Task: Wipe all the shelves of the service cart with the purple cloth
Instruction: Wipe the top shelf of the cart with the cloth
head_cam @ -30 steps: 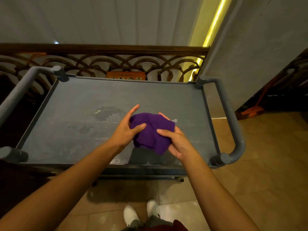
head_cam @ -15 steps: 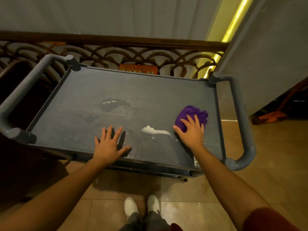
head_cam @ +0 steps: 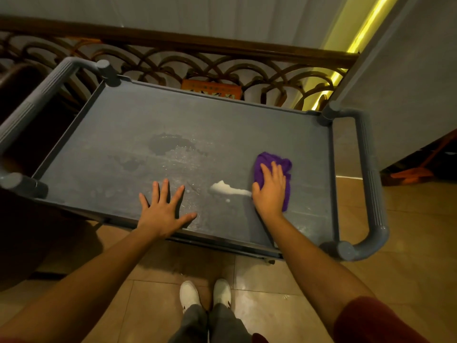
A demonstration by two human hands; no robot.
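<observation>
I see glossy beige floor tiles [head_cam: 408, 243], a dark wooden railing with scrolled arch ironwork [head_cam: 222, 63], a pale grey wall [head_cam: 197, 13] behind it, and a yellow-lit strip [head_cam: 368, 26] upper right.

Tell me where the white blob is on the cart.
The white blob lies on the top shelf near the front edge, right of centre, just left of the right hand.

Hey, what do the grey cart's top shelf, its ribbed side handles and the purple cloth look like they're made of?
Grey top shelf: likely moulded plastic, matt and slightly textured, with a raised rim. Ribbed grey handle: apparently the same plastic, smooth with a faint sheen at the bends. Purple cloth, under the right hand: soft fabric, possibly microfibre; it bunches into folds.
</observation>
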